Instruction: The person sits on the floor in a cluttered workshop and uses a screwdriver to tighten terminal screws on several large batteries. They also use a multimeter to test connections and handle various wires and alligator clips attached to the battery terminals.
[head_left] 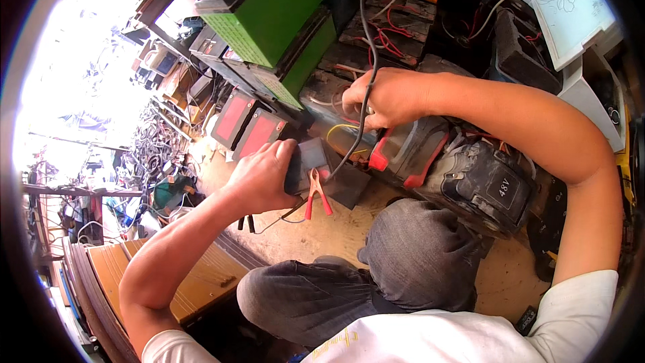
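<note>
My left hand (262, 178) is closed round the side of a dark boxy block with a greyish top (312, 154), low over the floor. A clip with red handles and copper-coloured jaws (315, 195) hangs at the block's near side. Farther right, my right hand (390, 97) reaches down with bent fingers among wires and a dusty, translucent case. Its fingertips are partly hidden, so what they pinch cannot be made out. A thick grey cable (367, 47) runs down in front of this hand towards the block. Just below it, a yellow wire (336, 129) forms a loop.
Stacked green batteries (272, 17) stand beyond my hands, with red-topped batteries (259, 133) at left. Dusty black battery packs (480, 185) sit under my right arm. A white container (591, 94) is at far right. Tangled cables (158, 141) and a brown panel (195, 282) lie to the left.
</note>
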A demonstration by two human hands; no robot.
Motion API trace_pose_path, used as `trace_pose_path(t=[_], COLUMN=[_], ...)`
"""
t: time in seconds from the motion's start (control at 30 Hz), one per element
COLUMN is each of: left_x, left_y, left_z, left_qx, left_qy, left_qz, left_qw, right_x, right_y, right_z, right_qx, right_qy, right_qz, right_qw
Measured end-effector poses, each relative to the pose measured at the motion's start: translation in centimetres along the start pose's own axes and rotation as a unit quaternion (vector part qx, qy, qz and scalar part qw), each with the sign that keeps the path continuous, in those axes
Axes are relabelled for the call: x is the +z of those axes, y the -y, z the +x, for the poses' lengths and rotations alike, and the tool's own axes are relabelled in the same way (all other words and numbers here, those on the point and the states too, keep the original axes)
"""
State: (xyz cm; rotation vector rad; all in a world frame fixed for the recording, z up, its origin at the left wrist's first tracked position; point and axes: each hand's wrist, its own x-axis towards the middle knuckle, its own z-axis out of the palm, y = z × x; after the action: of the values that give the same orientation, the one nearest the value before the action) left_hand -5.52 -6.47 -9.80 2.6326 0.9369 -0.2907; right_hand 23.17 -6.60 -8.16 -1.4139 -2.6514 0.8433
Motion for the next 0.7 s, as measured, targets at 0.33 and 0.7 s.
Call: trace_pose_path(t=[0.33,0.7], left_x=[2.1,2.3], left_y=[0.2,1.9], left_z=[3.7,6.4], left_qx=[0.221,0.316], left_qy=[0.048,0.037], left_qz=[0.147,0.159], left_qw=[0.963,0.934], right_x=[2.4,4.5], right_y=[-1.0,1.6], right_z=[1.9,6.4], right_qx=[-0.048,-0.006], right_qy=[0.024,0.127], right_qz=[-0.039,-0.186], right_qw=[0.998,0.974])
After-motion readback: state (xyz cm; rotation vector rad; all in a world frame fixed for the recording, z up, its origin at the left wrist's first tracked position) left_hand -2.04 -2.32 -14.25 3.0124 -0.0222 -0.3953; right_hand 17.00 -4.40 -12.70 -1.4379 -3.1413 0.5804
